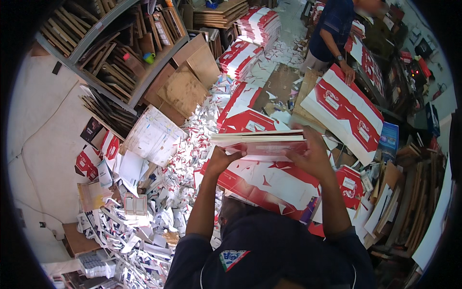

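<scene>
Between my two hands is a thick stack of printed card sheets (269, 148), its pale layered edges facing up and away from me. My left hand (226, 159) closes on the stack's left end, thumb pointing inward across the near face. At the right end my right hand (310, 153) grips it, with the thumb on the near face and the other fingers behind. Below the stack lie red and white printed card sheets (269, 180), with small torn scraps on top. More red and white sheets (243, 108) lie just beyond it.
White and red paper scraps (178, 178) cover the floor at left. A shelf (108, 86) holds many wooden boards. Beyond stand stacks of red and white card (240, 58). At the far right a co-worker's hand (347, 72) touches a large printed sheet (344, 108). Boards (409, 207) lean at right.
</scene>
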`<action>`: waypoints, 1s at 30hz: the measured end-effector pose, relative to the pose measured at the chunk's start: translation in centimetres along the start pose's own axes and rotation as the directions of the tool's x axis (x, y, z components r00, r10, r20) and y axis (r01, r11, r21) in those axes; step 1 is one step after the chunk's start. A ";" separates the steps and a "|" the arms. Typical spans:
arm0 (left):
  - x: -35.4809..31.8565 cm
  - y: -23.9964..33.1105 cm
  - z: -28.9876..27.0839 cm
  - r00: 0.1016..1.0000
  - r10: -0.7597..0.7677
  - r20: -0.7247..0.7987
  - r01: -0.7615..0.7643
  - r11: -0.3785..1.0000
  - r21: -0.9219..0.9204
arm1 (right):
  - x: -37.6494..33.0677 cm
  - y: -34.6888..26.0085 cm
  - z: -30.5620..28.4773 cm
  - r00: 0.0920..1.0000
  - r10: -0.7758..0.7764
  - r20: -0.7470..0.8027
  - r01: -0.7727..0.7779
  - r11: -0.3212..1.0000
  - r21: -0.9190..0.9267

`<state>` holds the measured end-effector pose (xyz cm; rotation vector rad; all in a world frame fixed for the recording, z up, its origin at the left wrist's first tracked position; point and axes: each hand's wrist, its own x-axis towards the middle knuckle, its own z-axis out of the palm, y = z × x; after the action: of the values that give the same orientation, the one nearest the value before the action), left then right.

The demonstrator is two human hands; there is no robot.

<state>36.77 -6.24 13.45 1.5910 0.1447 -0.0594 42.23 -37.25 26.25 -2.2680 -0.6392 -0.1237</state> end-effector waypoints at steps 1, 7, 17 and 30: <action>-0.4 0.7 -0.5 1.000 -0.006 -0.019 0.007 0.996 0.090 | 0.7 0.9 1.0 0.997 -0.024 0.068 0.032 0.991 -0.128; -2.9 3.3 -0.5 0.951 0.214 -0.222 -0.268 0.929 -0.256 | 1.8 -0.5 1.9 0.970 -0.103 -0.220 0.130 0.985 0.110; -1.4 6.1 0.3 0.927 0.328 -0.182 -0.356 0.923 -0.147 | 1.7 1.3 2.2 0.997 0.045 -0.064 -0.028 0.968 0.249; -0.4 8.3 3.1 0.913 0.095 -0.397 -0.232 0.921 -0.313 | 1.6 3.1 3.3 0.994 0.004 -0.113 0.007 0.995 0.095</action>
<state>37.64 -9.55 21.67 1.2305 0.2999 0.3906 44.82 -36.11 22.34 -2.1520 -0.5749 -0.2159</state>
